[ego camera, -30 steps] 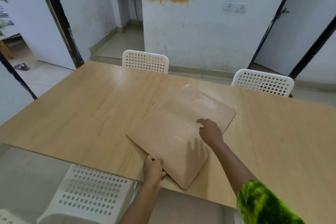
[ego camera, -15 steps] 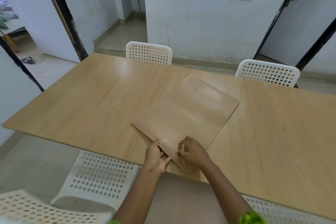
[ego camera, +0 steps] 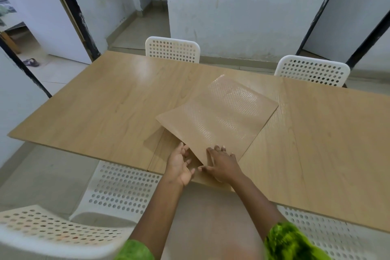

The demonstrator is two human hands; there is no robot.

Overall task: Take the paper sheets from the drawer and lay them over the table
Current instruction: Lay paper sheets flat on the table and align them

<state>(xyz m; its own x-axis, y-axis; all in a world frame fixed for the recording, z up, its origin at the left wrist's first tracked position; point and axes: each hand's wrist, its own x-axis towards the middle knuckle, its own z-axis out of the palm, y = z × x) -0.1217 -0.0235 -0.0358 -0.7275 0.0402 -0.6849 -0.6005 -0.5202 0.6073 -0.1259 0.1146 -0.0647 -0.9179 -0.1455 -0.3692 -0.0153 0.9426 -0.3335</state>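
A glossy wood-patterned paper sheet (ego camera: 219, 116) lies diagonally on the wooden table (ego camera: 95, 112), matching its colour. Its left side is raised a little and casts a shadow on the tabletop. My left hand (ego camera: 179, 164) is at the sheet's near-left edge, with the fingers tucked under it. My right hand (ego camera: 222, 164) lies flat on top of the near corner, fingers spread and thumb pointing left along the edge. The corner itself is hidden under that hand. No drawer is in view.
Two white perforated chairs (ego camera: 172, 49) (ego camera: 312, 70) stand at the table's far side. More white chairs are on my side: one (ego camera: 122, 188) left of my arms, another (ego camera: 329, 234) on the right. The table's near edge runs just below my hands.
My right hand has drawn back from the middle of the sheet to its near corner. My left hand has slid under the near-left edge, and that side has lifted slightly.
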